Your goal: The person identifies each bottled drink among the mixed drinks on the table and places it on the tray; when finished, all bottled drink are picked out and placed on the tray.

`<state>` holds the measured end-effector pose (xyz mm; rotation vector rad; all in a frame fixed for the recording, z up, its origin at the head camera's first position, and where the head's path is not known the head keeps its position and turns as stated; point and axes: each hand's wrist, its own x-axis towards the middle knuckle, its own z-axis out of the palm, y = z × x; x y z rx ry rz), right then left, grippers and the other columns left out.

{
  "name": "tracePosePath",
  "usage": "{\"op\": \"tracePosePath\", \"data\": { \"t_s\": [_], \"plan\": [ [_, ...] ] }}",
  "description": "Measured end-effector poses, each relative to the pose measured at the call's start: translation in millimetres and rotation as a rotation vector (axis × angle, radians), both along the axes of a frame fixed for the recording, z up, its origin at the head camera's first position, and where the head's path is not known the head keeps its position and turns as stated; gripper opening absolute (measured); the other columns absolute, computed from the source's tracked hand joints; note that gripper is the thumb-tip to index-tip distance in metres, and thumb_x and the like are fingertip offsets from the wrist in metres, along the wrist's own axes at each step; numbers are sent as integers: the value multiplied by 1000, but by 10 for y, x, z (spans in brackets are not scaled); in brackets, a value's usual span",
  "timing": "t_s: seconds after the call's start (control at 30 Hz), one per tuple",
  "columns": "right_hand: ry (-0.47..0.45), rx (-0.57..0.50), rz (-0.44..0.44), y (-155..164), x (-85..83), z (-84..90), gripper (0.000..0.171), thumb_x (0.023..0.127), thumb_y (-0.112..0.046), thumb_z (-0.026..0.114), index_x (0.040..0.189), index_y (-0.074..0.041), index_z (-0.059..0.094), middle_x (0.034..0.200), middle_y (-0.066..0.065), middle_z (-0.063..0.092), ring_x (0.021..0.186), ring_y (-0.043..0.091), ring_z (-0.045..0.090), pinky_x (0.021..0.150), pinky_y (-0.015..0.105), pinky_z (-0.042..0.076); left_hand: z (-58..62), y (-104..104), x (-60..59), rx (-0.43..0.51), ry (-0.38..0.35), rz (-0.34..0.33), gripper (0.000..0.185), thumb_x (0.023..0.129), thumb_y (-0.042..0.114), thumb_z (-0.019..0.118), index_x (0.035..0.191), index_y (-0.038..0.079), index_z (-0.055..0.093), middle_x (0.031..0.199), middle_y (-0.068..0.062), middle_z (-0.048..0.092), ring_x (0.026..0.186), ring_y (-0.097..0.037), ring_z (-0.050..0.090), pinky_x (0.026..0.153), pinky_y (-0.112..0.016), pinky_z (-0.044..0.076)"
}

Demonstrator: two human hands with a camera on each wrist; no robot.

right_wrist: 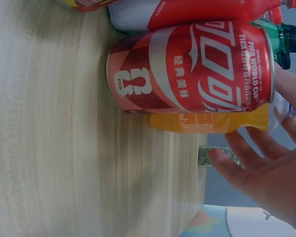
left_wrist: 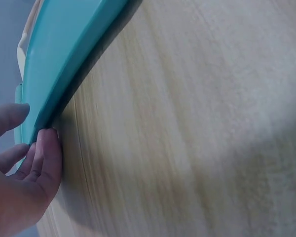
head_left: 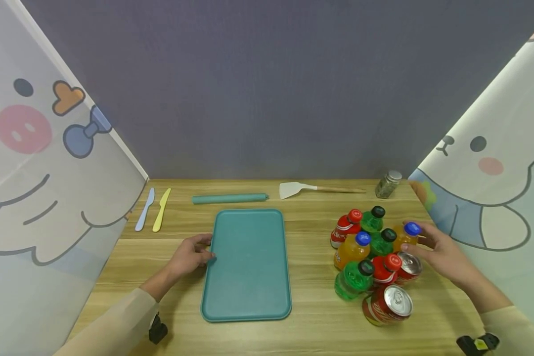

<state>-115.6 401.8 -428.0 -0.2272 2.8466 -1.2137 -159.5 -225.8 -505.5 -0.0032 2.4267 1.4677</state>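
My left hand (head_left: 189, 256) is at the left long rim of a teal tray (head_left: 247, 264). Its thumb lies over the rim and its curled fingers meet the side, as the left wrist view shows. On the right, my right hand (head_left: 436, 252) has its thumb and fingers around an orange soda bottle (head_left: 402, 240) with a blue cap. That bottle stands at the right side of a tight cluster. Next to it are a green soda bottle (head_left: 382, 243) and a red cola can (head_left: 410, 267). The can (right_wrist: 192, 71) partly hides the held bottle in the right wrist view.
The cluster also has another orange bottle (head_left: 352, 252), a green bottle (head_left: 353, 281), red cola bottles (head_left: 346, 229) and a front can (head_left: 387, 304). Along the back lie two knives (head_left: 161, 210), a teal stick (head_left: 229, 198), a spatula (head_left: 320, 189) and a jar (head_left: 388, 185). Walls surround the table.
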Motion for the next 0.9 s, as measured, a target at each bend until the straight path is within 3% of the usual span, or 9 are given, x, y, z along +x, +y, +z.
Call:
{"op": "tracePosePath", "data": {
  "t_s": [0.1,0.2,0.3,0.43,0.67,0.9],
  "plan": [
    [17,-6,-6,2,1,-18,62,97,-18,72,151,-3,44,135,-15,49,122,61,51,80,15,50,-5,-5,2,5,-6,2,62,90,1,71,147,-7,47,132,-25,56,93,-21,64,74,-35,62],
    [33,-15,-19,-4,4,-36,60,97,-18,72,149,-3,47,131,-24,47,122,55,53,80,13,50,4,-5,8,7,-10,1,65,88,-2,71,147,-7,46,131,-25,56,92,-22,64,74,-37,62],
    [58,-37,-30,-9,9,-60,58,95,-15,73,147,-2,49,129,-24,49,119,22,62,80,12,52,15,3,13,-5,-12,-2,67,86,-5,71,148,-7,45,128,-24,57,91,-23,63,74,-38,62],
    [110,-63,-57,-12,13,-91,56,91,-10,77,142,-1,54,123,-25,55,106,-16,53,77,10,54,20,19,15,-11,-20,-2,69,86,-7,71,149,-6,44,127,-24,57,91,-23,61,73,-37,62],
    [225,-10,-78,7,11,-101,53,85,-8,83,131,2,60,110,-31,60,98,-19,55,75,4,51,28,40,28,30,-45,29,68,86,-10,68,149,-7,43,128,-25,54,93,-24,60,75,-37,64],
    [234,33,-170,81,18,172,53,87,-16,83,132,-2,61,105,-38,58,96,-23,52,74,0,45,32,48,48,25,-43,40,65,87,-10,68,147,-8,45,125,-24,55,92,-23,61,75,-37,64]
  ]
}}
